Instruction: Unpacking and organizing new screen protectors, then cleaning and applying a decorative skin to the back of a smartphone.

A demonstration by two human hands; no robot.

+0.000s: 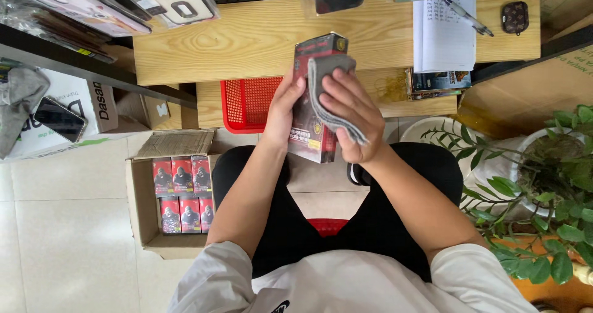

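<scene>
A grey cloth (330, 97) is being pressed by the right hand (349, 112) against a red-and-black box (315, 112), gripped by the left hand (285, 106) at frame centre, its long axis running upward toward the desk (247, 35).

Pale tiled floor (68, 226), wooden bench (247, 35), potted plant (550, 165), daylight.

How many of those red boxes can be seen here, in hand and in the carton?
Red box held in the left hand and wiped with a grey cloth by the right hand: 1
Red boxes in the cardboard carton: 6
Total: 7
</scene>
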